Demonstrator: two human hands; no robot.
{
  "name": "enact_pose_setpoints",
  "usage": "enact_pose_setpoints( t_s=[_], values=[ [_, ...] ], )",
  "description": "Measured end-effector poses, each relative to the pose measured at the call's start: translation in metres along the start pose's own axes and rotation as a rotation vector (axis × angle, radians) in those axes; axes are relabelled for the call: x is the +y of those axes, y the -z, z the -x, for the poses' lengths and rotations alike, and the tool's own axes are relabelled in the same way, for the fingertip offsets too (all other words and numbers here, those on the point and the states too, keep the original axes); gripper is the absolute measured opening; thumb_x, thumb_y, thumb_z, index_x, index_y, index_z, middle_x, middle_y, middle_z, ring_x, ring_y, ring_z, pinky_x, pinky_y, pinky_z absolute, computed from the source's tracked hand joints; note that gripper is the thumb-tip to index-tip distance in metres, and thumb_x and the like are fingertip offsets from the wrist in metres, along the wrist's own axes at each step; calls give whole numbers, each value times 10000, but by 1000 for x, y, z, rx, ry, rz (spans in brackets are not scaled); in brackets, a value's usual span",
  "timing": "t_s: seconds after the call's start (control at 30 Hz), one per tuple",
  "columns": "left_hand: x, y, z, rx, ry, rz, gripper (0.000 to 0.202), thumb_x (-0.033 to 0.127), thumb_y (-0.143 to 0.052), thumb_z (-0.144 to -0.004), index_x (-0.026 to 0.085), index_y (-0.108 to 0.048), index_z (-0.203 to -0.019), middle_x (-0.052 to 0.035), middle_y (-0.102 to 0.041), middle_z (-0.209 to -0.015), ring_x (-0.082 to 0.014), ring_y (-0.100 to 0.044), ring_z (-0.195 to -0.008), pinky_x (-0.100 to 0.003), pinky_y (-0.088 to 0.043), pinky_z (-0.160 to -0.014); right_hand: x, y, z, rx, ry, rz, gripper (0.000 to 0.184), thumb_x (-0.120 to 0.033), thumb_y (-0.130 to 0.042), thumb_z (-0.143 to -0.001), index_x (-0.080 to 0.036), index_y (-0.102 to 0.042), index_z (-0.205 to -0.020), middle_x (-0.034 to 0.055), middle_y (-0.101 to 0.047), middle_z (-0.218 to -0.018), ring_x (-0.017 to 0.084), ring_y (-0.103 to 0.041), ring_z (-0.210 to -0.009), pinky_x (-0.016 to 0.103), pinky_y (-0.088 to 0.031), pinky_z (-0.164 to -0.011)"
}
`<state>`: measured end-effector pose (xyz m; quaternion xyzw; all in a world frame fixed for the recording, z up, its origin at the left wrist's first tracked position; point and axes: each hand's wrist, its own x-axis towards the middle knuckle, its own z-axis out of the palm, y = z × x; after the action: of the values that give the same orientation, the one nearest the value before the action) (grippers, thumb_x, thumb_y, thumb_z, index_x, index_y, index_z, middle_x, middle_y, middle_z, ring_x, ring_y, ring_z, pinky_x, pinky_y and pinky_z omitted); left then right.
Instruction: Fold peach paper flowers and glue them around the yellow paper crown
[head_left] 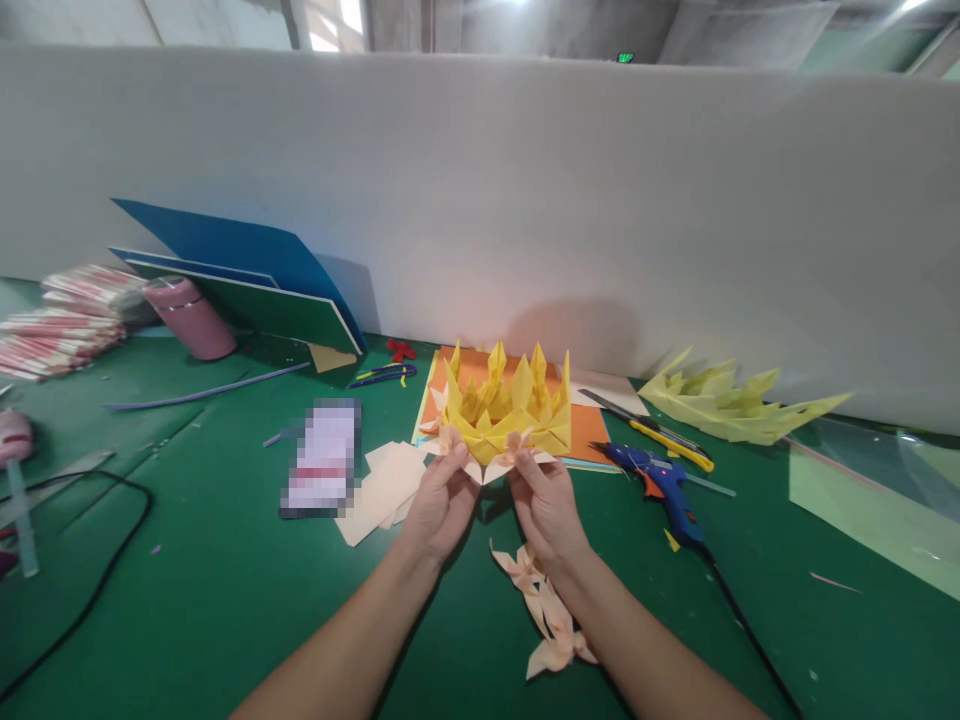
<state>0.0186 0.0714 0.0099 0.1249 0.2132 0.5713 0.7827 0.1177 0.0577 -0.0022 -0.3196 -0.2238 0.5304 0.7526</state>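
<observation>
A yellow folded-paper flower with pointed petals and pale peach petals at its base is lifted just above the green table. My left hand pinches its near left edge, fingers closed on the paper. My right hand pinches its near right edge the same way. Under my right wrist a strip of folded peach paper pieces lies on the table. Behind the flower lies an orange sheet.
A blue glue gun with a black cord and a yellow utility knife lie right of the flower. Pale yellow folded paper sits at the right by the white wall. Cream paper squares, a phone, a pink bottle and leaning boards stand left.
</observation>
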Motion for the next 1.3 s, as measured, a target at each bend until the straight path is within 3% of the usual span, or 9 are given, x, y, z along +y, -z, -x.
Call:
enact_pose_setpoints(
  t_s=[0.33,0.53,0.63,0.77,0.93,1.1,1.3],
  values=[
    [1,-1,0,-8,0,36,397,75,-588,-788,160,-584,-1177,-83,-706,-1070,-198,-656,-994,-359,-453,-990,-1,0,0,4,-11,-19,247,-274,-838,-541,-204,-663,-701,-38,-701,-709,131,-659,-752,297,-505,-829],
    [2,-4,0,-43,54,82,345,213,-507,-882,192,-547,-1224,-87,-693,-1105,-185,-642,-1030,-357,-452,-990,0,5,-3,6,-44,-36,249,-306,-829,-556,-220,-661,-718,-45,-704,-742,117,-640,-742,263,-501,-778],
    [4,-4,-2,-4,68,75,331,317,-412,-923,215,-574,-1193,-67,-697,-1095,-159,-652,-1001,-320,-484,-949,-2,5,-3,-6,-78,-70,291,-451,-791,-577,-237,-658,-722,-54,-695,-734,108,-630,-728,238,-504,-722],
    [7,-4,-4,106,55,52,330,347,-398,-923,239,-594,-1165,-40,-700,-1073,-138,-661,-963,-286,-499,-922,-7,5,-5,-27,-177,-159,382,-609,-606,-709,-245,-673,-805,-13,-718,-848,136,-645,-840,267,-505,-758],
    [9,-5,-3,100,42,21,316,343,-422,-916,248,-590,-1166,-33,-695,-1077,-133,-639,-1015,-284,-475,-957,-12,10,-7,-5,-258,-221,335,-548,-541,-780,-245,-678,-816,-6,-727,-809,138,-660,-792,271,-512,-723],
    [10,-11,2,171,86,-2,292,323,-444,-907,256,-600,-1145,-17,-710,-1037,-147,-625,-1050,-300,-471,-967,-15,10,-7,-27,-360,-236,213,-418,-570,-784,-237,-679,-756,-4,-735,-811,148,-665,-857,297,-497,-824],
    [10,-8,-1,152,100,0,433,439,-411,-893,219,-524,-1248,-59,-714,-1011,-175,-667,-958,-318,-485,-941,-22,2,-5,-34,-370,-236,182,-367,-540,-826,-266,-692,-838,1,-735,-928,143,-663,-826,306,-519,-777]
  ],
)
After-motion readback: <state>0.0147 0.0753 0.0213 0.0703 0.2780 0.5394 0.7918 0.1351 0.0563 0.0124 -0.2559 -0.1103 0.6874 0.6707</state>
